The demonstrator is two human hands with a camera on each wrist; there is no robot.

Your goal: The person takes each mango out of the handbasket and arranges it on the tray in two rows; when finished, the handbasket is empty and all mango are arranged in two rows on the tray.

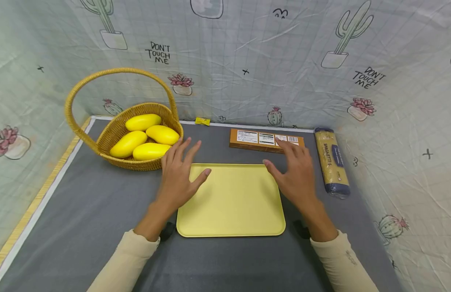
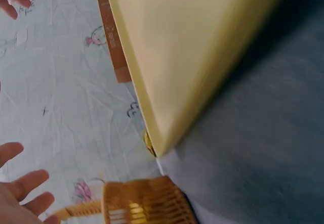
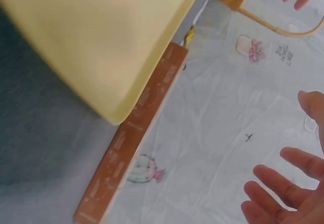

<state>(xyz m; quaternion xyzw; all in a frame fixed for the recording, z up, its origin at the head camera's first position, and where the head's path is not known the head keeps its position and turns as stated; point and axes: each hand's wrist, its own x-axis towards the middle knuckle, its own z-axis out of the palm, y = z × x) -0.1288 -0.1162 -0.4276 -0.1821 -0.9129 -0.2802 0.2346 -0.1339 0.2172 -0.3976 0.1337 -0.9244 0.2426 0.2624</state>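
A pale yellow tray lies flat on the grey table, with nothing on it. My left hand hovers over the tray's left edge, fingers spread and holding nothing. Over the right edge is my right hand, also spread and without anything in it. Both hands show again at the borders of the wrist views, apart from the tray. Left of the left hand stands a wicker basket with a tall handle, holding several yellow mangoes. Beyond the right hand's fingertips lies a flat brown box with white labels.
A spaghetti packet lies at the right end of the table. Near the back edge is a small yellow wrapped packet. A printed cloth with cactus drawings rises behind the table and along both sides.
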